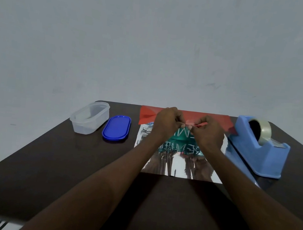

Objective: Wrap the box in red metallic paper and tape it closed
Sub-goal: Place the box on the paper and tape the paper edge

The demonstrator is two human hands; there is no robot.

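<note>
I have the red metallic paper [184, 116] lying at the far middle of the tabletop [47, 159], its shiny silver side up nearer me and mirroring print, its far edge folded over so the red shows. My left hand [166, 124] and right hand [209, 134] meet at that fold, fingers curled and pinching the red edge between them.

The box, as I read it, is the clear plastic tub [90, 118] standing well to the left, with its blue lid [116, 129] lying flat just beside it on the right. Neither touches the paper yet.

My worry is the foil itself: it looks thin and slick, so an uneven pinch could skew the crease or tear the edge, and a crooked fold would leave the sheet lopsided around the tub. The lid also has to go on first, or the wrap may sag.

The blue tape dispenser [258, 148] sits to the right, touching the paper's red corner; tugging the sheet could snag there.
</note>
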